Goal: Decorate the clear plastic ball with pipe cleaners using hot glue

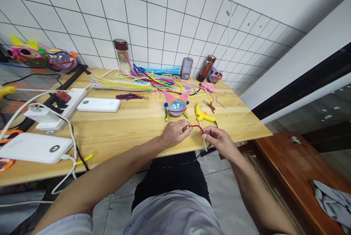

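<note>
A short red pipe cleaner (196, 126) arches between my two hands. My left hand (175, 132) pinches one end of it, and my right hand (218, 138) has the other end between thumb and fingers. Just beyond them stands a clear round craft figure (177, 107) with pink striped ears, blue pompoms, a red mouth line and small yellow-green feet. To its right lies a yellow glue gun (203, 114); its pale glue stick (205, 143) reaches back past my right hand.
Bundles of coloured pipe cleaners (123, 84) lie at the back, near a glass bottle (122, 55) and a brown flask (207, 68). Small pliers (208, 104) rest right of the figure. White power banks (98, 105), a power strip (63, 107) and cables occupy the left side.
</note>
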Motion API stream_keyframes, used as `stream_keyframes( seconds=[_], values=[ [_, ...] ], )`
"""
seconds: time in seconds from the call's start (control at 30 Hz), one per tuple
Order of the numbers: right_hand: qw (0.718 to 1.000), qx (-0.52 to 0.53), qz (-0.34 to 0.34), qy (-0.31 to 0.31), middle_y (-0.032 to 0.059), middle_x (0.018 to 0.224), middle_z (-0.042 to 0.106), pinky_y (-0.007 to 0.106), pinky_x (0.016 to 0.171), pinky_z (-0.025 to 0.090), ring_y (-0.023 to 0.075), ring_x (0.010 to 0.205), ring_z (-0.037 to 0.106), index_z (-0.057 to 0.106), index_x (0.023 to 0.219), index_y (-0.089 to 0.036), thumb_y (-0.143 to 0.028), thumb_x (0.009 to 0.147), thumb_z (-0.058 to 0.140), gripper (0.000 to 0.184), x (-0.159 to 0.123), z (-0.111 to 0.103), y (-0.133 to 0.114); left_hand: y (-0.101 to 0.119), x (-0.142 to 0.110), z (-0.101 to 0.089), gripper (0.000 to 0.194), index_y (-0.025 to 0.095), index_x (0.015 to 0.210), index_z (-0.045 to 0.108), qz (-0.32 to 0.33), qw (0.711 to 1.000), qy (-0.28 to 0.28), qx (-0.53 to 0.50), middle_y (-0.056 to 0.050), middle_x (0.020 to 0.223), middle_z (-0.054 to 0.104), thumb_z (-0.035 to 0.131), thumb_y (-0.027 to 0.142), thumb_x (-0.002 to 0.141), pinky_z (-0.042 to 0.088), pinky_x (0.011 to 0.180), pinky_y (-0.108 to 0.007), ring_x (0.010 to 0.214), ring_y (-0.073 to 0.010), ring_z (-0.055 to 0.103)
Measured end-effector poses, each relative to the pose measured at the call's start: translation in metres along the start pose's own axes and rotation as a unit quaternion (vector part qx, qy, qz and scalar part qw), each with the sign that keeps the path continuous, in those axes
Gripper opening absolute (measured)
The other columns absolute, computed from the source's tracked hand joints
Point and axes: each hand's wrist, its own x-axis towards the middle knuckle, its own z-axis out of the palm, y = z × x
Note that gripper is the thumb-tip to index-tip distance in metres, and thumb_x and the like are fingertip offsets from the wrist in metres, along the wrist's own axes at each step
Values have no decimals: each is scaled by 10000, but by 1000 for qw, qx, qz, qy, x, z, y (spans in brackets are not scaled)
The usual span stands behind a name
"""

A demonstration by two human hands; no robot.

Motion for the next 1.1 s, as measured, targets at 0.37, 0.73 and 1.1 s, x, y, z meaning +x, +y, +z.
stream_keyframes(
  seconds=[0.37,0.73,1.1],
  values=[
    [999,-23,-6,42,31,906,740,329,779,493,197,816,615,817,1010,-225,-585,868,787,389,3,1,-24,7,1,-1,189,186,919,690,42,999,-20,8,-13,800,770,579,222,1067,469,642,-250,695,-135,717],
    [995,65,57,45,-46,595,571,254,521,345,91,509,436,654,733,-205,-629,715,899,490,24,28,-38,3,4,-2,313,190,807,686,35,997,40,57,-21,714,727,564,282,1080,460,627,-267,656,-141,688],
    [987,127,46,83,-32,582,608,252,463,392,100,472,484,677,746,-211,-566,727,895,416,44,23,-33,1,7,-15,636,168,1405,577,-42,999,5,3,-59,1055,770,769,561,943,606,778,-321,853,-200,758]
  ],
)
